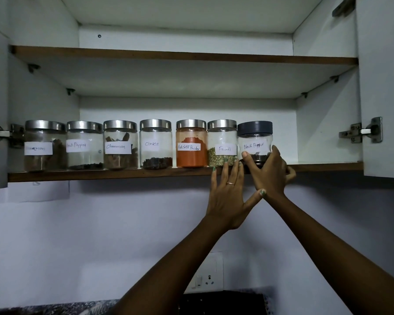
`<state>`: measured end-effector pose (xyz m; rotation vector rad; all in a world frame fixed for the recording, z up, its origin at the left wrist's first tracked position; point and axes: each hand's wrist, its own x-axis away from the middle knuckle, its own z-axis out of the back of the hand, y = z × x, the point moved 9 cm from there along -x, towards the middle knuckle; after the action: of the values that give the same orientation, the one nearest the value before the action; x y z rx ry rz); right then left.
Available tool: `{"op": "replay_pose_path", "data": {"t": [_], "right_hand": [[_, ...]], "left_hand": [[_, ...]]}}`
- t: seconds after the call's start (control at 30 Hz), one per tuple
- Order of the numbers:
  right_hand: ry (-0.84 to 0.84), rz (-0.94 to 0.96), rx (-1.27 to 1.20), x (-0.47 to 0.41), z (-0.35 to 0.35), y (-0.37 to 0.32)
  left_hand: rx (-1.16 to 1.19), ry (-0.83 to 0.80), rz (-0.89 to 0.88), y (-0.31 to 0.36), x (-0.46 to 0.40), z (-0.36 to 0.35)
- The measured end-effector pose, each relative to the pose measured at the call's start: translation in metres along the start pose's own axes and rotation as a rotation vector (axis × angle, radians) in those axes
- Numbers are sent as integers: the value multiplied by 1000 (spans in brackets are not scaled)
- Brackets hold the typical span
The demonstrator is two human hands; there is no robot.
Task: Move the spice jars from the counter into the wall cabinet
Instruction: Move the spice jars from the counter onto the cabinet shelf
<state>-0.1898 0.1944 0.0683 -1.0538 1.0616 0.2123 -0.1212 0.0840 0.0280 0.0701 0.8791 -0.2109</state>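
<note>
The open wall cabinet's lower shelf [100, 173] carries a row of several glass spice jars. From the left stand an unreadable jar [44, 145], black pepper [84, 145], cinnamon [120, 145], cloves [155, 144], red chilli powder [191, 144] and fennel [221, 143], all with steel lids. At the row's right end is a dark-lidded black pepper jar [254, 139]. My right hand [268, 172] grips its lower part, thumb across the front. My left hand [228, 196] is flat with fingers spread, fingertips touching the fennel jar's base and the shelf edge.
The upper shelf [184, 56] holds nothing. Both cabinet doors [383, 87] stand open at the sides, with hinges showing. To the right of the dark-lidded jar the lower shelf is bare. Below are a pale wall, a switch socket [208, 275] and a dark counter edge.
</note>
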Motion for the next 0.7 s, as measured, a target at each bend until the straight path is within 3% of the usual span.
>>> {"op": "replay_pose_path", "data": {"t": [0.3,0.5,0.6,0.7], "right_hand": [[-51,-54,48,2,-3,3],[148,10,-192,65,32,-13],[29,26,-283,129,26,-12],[-211,17,-260,207,5,-6]], "left_hand": [[1,-49,-15,-3,-2,-3],[138,7,-104,-6,41,26],[191,-6,-96,-24,95,32],[172,-84,-38,-50,163,23]]}}
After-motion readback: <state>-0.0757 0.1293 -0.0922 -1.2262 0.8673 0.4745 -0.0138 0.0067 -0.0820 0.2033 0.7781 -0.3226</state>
